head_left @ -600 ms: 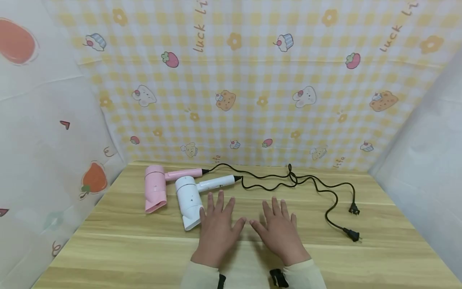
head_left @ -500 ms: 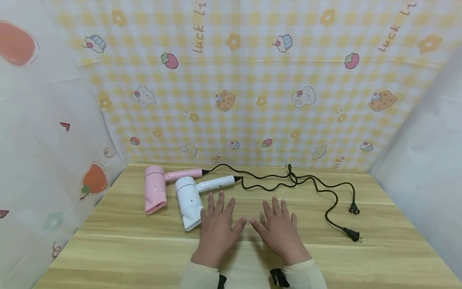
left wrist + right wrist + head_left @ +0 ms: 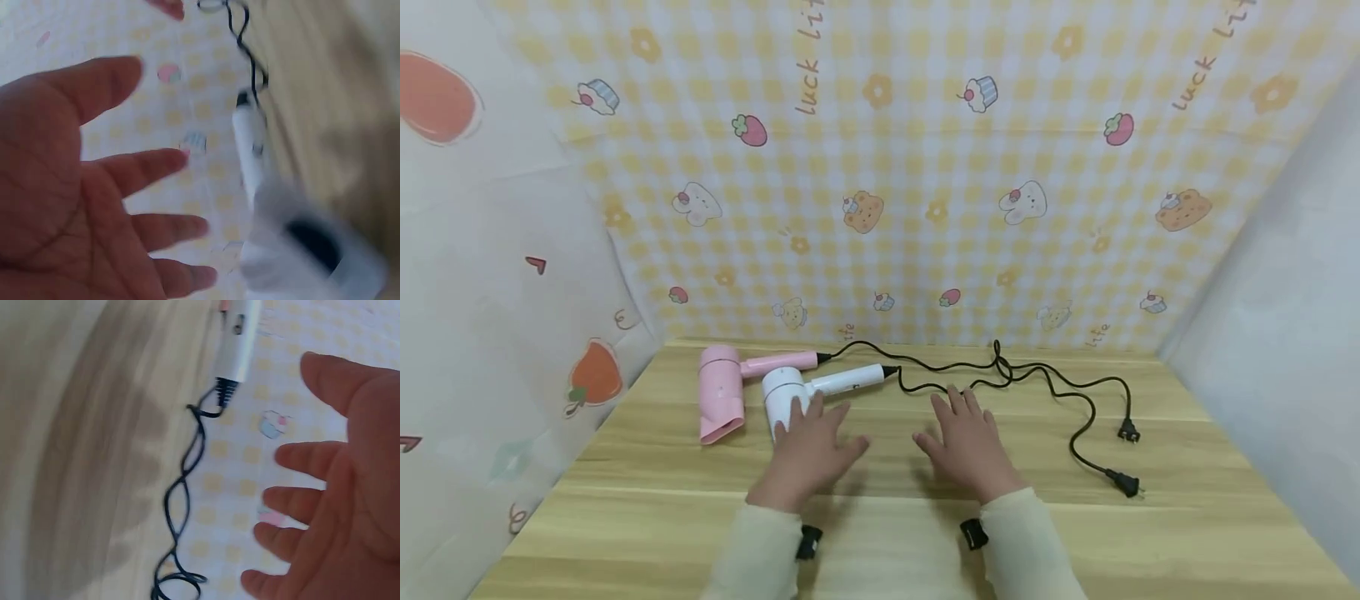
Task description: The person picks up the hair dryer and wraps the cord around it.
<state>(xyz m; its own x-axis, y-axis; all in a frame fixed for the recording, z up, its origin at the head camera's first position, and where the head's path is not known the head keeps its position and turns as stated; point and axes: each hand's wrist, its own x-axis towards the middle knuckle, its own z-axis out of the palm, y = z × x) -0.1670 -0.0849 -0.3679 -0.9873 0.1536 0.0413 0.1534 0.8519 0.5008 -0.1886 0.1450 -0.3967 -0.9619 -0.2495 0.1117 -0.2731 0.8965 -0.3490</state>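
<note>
A white hair dryer [image 3: 784, 392] lies on the wooden table, its handle pointing right. In the head view my left hand [image 3: 808, 454] hovers over its nozzle end, fingers spread, and covers the nozzle. The left wrist view has the white hair dryer [image 3: 250, 150] beyond the fingertips, blurred and apart from the palm. My right hand [image 3: 966, 442] is held above the table with spread fingers, just in front of the black cords [image 3: 925, 386]. Nothing is in either hand. To the left of the white dryer lies a pink hair dryer [image 3: 721, 392].
Two black cords run right along the back of the table [image 3: 880, 550], crossing in a loop. They end in two plugs, an upper plug [image 3: 1128, 431] and a lower plug [image 3: 1125, 482]. A yellow checked cloth [image 3: 910, 167] hangs behind; white cloths flank both sides.
My left hand has lifted and moved left, over the white hair dryer's nozzle. The right hand has risen and shifted slightly forward and left. Both hair dryers have stayed in place.
</note>
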